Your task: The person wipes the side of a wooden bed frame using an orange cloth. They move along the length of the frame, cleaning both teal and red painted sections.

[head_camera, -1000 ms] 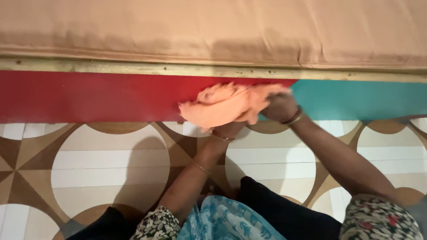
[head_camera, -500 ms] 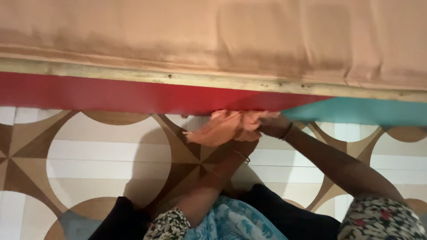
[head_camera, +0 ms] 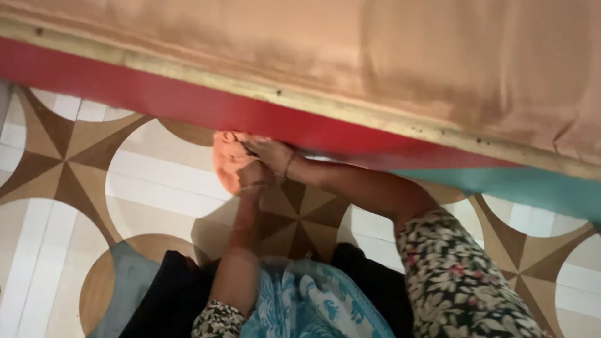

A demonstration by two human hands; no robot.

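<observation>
I am looking down at both hands bunching an orange cloth (head_camera: 226,164) low against the red panel (head_camera: 188,103) of the bed frame, just above the patterned floor (head_camera: 62,188). My left hand (head_camera: 253,178) is closing around the lower part of the wad, fingers curled into it. My right hand (head_camera: 268,152) is pressing on the top of the cloth beside it, fingers bent over the fabric, and the two hands are touching. The cloth is looking soft, light and limp to me, crumpling wherever it is squeezed, so I am judging that a full fistful of the bunched middle gives the surest hold, while a pinched edge would let the rest trail. The tan mattress (head_camera: 375,56) is lying above the wooden rail (head_camera: 350,112).
</observation>
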